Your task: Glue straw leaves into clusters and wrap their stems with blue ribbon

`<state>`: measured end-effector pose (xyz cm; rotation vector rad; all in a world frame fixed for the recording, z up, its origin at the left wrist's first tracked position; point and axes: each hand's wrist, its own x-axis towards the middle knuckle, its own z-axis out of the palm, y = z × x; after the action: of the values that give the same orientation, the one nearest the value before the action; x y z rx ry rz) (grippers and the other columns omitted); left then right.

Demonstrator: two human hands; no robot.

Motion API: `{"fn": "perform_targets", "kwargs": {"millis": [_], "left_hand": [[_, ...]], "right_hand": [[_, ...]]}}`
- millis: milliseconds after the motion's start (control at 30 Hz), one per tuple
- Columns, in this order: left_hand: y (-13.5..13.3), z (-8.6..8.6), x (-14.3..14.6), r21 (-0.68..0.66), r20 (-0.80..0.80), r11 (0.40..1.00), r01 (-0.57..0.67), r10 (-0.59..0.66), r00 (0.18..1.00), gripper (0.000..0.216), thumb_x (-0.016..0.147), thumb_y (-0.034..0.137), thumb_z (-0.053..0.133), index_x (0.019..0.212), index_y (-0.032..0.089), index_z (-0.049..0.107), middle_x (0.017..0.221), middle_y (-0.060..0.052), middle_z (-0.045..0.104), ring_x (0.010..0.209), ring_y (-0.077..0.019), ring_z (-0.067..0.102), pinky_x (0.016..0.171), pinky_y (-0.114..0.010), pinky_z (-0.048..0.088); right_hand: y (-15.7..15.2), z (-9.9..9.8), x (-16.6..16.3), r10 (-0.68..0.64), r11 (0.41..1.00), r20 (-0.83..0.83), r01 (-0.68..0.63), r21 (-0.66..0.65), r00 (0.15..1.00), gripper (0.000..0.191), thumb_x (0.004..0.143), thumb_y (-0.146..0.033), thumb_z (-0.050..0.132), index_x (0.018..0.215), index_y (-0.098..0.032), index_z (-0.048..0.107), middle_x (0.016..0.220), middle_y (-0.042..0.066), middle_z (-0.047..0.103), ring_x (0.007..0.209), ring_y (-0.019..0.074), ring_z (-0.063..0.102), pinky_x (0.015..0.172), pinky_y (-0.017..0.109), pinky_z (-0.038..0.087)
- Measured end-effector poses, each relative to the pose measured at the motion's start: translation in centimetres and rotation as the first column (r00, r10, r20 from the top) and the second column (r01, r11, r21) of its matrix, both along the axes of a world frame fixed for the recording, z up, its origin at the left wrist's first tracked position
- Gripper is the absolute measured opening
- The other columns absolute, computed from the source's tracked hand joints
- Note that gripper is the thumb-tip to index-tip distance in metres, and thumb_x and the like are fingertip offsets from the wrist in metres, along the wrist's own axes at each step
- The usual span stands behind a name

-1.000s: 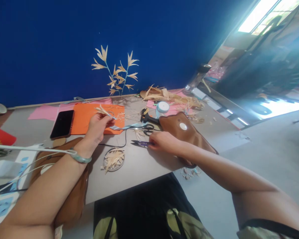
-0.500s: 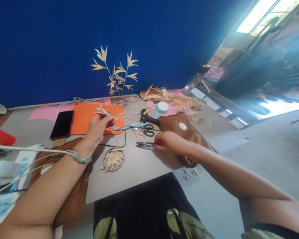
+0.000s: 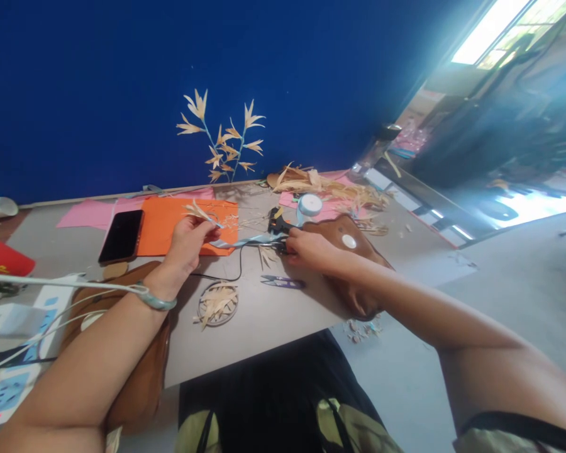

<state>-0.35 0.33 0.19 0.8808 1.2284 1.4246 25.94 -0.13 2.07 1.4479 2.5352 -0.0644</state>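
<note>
My left hand (image 3: 188, 242) is closed in a pinch on a pale dried-husk flower (image 3: 197, 211) with a light blue stem, above an orange sheet (image 3: 163, 226). A light blue ribbon (image 3: 248, 241) trails rightward from beside that hand. My right hand (image 3: 311, 248) has its fingers closed at the handles of the black scissors (image 3: 279, 245), which lie on the table and are partly hidden by the fingers. Below it, a pair of purple thread snips (image 3: 283, 282) rests on the tabletop. A round dish (image 3: 236, 309) of husk pieces is nearer to me.
A black glue gun (image 3: 278, 221), a ribbon roll (image 3: 310, 205) and a brown pouch (image 3: 365, 267) are at the right. Husk strips (image 3: 325, 184) lie behind. Husk-flower branches (image 3: 238, 148) stand at the back. A phone (image 3: 121, 236), red cup (image 3: 7, 257) and power strip (image 3: 9, 390) are left.
My right hand has let go of the purple snips, leaving them on the table, and moved up to the scissors' handles. My left hand still holds the husk flower.
</note>
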Motion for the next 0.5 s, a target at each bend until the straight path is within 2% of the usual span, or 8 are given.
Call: {"fn": "perform_targets", "kwargs": {"millis": [167,300,400,500], "left_hand": [[-0.2,0.3,0.1,-0.013,-0.025,1.000,-0.005,0.005,1.000,0.019,0.054,0.021,0.067,0.071,0.013,0.060,0.061,0.001,0.062,0.055,-0.0109,0.060,0.062,-0.026,0.052],[-0.3,0.3,0.1,-0.013,-0.029,1.000,0.011,-0.011,1.000,0.020,0.055,0.022,0.067,0.070,0.013,0.059,0.062,0.000,0.062,0.055,-0.0108,0.060,0.063,-0.026,0.051],[-0.3,0.3,0.0,0.001,-0.014,1.000,0.023,-0.023,1.000,0.021,0.054,0.022,0.068,0.070,0.013,0.059,0.062,0.001,0.062,0.055,-0.0101,0.059,0.062,-0.025,0.050],[-0.2,0.2,-0.1,0.007,0.000,0.999,0.037,-0.037,0.999,0.022,0.053,0.022,0.070,0.070,0.013,0.059,0.062,0.002,0.061,0.055,-0.0096,0.059,0.060,-0.023,0.049]], "right_hand": [[0.6,3.0,0.9,0.037,0.999,-0.153,-0.042,-0.032,0.988,0.014,0.081,-0.025,0.055,0.085,-0.015,0.064,0.095,0.009,0.062,0.075,0.0168,0.055,0.064,0.026,0.036],[0.6,5.8,1.2,-0.022,0.995,-0.277,-0.005,-0.095,0.960,0.015,0.084,-0.026,0.050,0.080,-0.015,0.060,0.077,0.004,0.061,0.066,0.0139,0.051,0.062,0.025,0.035],[0.5,7.4,1.4,-0.035,0.998,-0.322,0.015,-0.064,0.946,0.023,0.087,-0.033,0.047,0.075,-0.016,0.056,0.069,0.002,0.057,0.062,0.0124,0.047,0.060,0.024,0.032],[0.7,8.0,1.8,-0.044,0.999,-0.345,0.037,-0.025,0.938,0.026,0.088,-0.034,0.046,0.072,-0.016,0.054,0.068,0.002,0.055,0.061,0.0118,0.045,0.059,0.025,0.031]]}}
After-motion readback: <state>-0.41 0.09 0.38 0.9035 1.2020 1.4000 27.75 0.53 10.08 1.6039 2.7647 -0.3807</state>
